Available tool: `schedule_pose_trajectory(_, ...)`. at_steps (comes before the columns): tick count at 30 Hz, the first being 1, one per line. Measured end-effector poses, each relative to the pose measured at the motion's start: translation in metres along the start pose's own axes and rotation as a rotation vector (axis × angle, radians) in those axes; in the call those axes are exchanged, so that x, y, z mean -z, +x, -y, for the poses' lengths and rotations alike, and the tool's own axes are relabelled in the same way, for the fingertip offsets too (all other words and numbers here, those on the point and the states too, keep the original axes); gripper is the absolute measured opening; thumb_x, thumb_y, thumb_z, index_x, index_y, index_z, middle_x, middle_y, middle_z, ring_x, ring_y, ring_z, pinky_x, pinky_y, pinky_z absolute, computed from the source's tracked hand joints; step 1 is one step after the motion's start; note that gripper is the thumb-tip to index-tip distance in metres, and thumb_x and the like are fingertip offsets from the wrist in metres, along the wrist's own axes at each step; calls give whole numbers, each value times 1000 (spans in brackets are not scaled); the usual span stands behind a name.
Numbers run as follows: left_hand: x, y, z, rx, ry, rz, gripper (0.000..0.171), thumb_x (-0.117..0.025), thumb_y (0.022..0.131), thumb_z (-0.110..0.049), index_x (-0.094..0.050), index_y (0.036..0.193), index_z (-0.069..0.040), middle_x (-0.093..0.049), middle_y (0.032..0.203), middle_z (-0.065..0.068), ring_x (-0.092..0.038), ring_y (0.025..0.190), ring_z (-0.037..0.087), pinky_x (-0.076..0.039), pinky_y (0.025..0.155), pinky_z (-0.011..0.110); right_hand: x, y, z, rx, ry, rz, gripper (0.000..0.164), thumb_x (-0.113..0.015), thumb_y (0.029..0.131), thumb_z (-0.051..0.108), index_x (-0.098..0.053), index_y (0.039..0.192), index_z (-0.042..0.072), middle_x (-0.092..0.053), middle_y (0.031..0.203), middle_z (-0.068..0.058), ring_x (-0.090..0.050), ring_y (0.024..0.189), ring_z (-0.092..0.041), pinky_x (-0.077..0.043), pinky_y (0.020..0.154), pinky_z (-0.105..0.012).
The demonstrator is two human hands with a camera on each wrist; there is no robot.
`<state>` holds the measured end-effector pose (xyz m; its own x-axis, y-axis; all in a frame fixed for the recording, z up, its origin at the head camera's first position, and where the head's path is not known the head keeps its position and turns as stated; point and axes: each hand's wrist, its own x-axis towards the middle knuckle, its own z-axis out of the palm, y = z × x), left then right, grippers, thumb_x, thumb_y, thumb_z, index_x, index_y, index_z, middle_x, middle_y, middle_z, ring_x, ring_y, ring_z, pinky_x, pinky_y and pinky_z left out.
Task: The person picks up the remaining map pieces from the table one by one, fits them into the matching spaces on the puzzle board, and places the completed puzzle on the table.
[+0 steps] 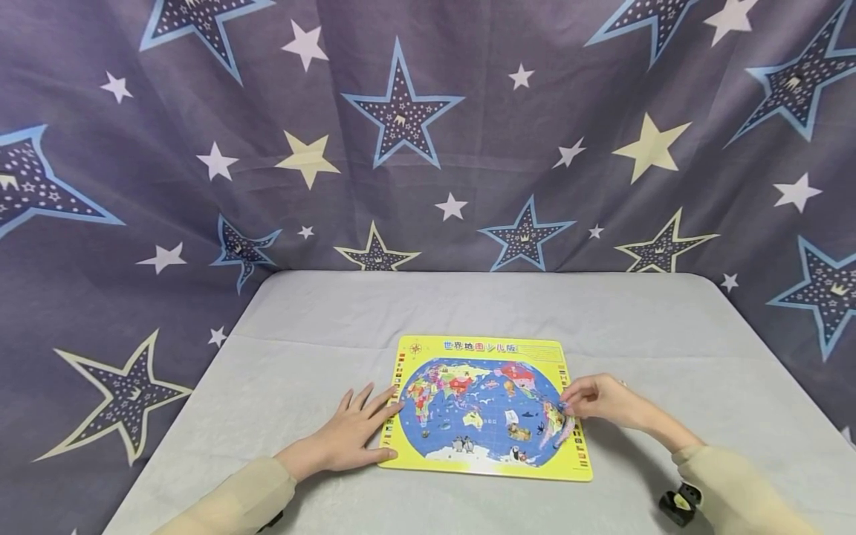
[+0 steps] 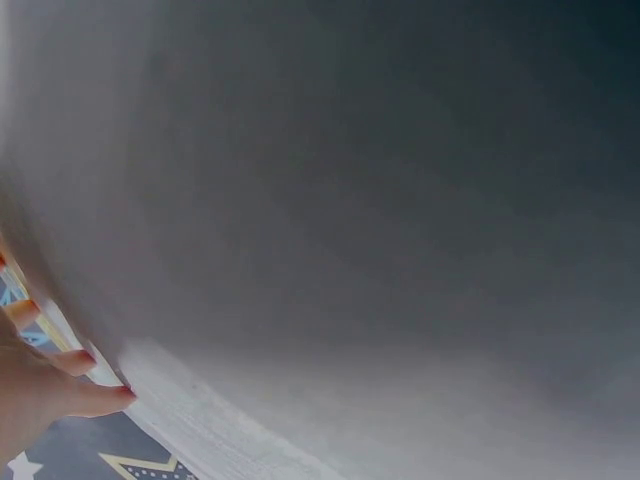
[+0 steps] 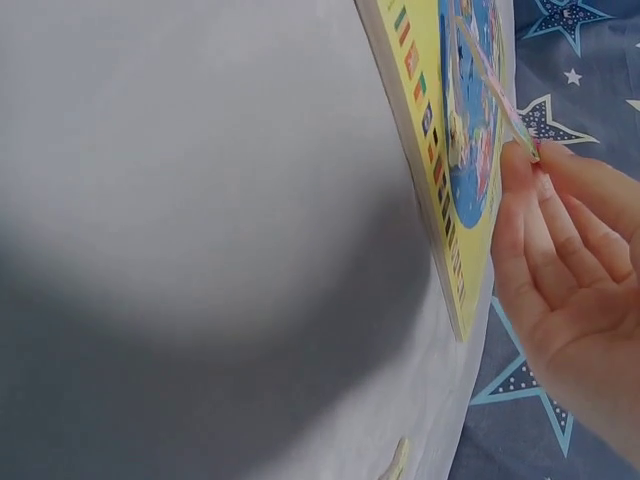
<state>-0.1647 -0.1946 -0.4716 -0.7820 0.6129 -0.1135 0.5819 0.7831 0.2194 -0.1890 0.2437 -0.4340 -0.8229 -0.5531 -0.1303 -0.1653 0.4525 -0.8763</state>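
Note:
A yellow-bordered world map jigsaw puzzle [image 1: 562,469] lies flat on the table, its blue oval filled with coloured continents and animal pictures. My left hand [image 1: 348,438] has its fingers spread, with fingertips and thumb resting on the board's left edge. At the right side of the map, my right hand [image 1: 605,400] pinches a thin puzzle piece [image 3: 505,105] between thumb and fingertip. That piece is tilted up from the board in the right wrist view, its lower end close to the map. The left wrist view shows only part of the left hand's fingers.
A pale grey cloth covers the table [image 1: 321,319]. Behind it and at both sides hangs a dark curtain [image 1: 428,193] with star prints. A small pale object [image 3: 398,460] shows at the bottom of the right wrist view; its kind is unclear.

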Motion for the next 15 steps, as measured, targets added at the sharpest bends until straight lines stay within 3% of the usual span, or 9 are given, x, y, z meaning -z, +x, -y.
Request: schedule_pose_trajectory(15,-1,0,1,2,3,1,75,-34,81,-68,-26,141,-23,-13,148,0,-9,131,40,-8,98,62,-8,12,-2,-19,-31,-16,24,-65,78,10,-62,96,-7,-65,83,-13,-62,72,-17,-51,65,-24)
